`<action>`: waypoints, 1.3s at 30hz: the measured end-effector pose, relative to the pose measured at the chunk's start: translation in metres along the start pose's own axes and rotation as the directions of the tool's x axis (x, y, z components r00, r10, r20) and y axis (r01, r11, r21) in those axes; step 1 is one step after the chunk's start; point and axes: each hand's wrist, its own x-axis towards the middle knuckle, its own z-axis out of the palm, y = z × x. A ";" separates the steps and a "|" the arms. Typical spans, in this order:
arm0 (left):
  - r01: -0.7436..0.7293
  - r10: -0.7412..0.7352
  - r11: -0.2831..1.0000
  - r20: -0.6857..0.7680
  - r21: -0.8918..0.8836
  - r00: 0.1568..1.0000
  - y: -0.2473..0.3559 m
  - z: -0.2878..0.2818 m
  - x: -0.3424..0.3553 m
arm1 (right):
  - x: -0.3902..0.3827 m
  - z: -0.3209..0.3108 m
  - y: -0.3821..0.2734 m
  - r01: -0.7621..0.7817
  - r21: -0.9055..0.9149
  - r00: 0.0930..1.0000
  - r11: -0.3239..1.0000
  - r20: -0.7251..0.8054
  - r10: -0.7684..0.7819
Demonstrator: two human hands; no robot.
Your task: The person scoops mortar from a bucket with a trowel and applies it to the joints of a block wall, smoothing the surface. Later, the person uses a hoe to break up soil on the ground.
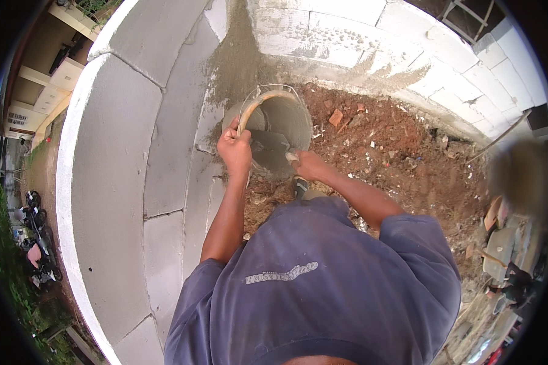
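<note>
A round bucket (298, 115), crusted with grey mortar, stands in the corner between the wall and the soil. My left hand (234, 146) is closed on the bucket's tan, curved rim at its left side. In my right hand (309, 165) is the pale handle of a trowel (271, 143), whose grey blade reaches into the bucket. Wet grey mortar lies in the bucket around the blade, and I cannot tell how much. Part of a shoe (300, 185) shows below the bucket.
A grey block wall (122, 140) rises close on my left. Another wall of white blocks (341, 36) curves across the far side, with mortar smeared in the corner. Reddish soil (396, 140) with broken brick (336, 117) lies to the right. Parked motorcycles (36, 237) show beyond the left wall.
</note>
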 end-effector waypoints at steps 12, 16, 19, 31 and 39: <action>-0.281 0.183 0.934 0.380 0.219 0.907 0.050 0.037 -0.028 | -0.020 0.004 -0.042 -0.432 0.752 0.900 0.497 0.393 0.188; -0.133 0.095 0.984 0.292 0.114 0.952 0.042 0.028 -0.025 | -0.009 -0.002 -0.033 -0.455 0.885 0.887 -0.098 0.441 -0.137; -0.055 0.063 0.993 0.073 -0.108 0.995 0.015 0.018 -0.012 | 0.015 0.010 -0.016 -0.485 0.796 0.870 -0.362 0.399 -0.289; 0.272 -0.344 0.919 -0.242 -0.286 0.907 -0.058 -0.049 -0.015 | -0.012 -0.081 -0.003 -0.150 0.905 0.988 -0.398 0.127 -0.084; 0.332 -0.388 0.917 -0.307 -0.219 0.869 -0.050 -0.084 -0.063 | 0.043 -0.263 -0.012 0.779 0.559 0.408 0.285 -0.796 0.448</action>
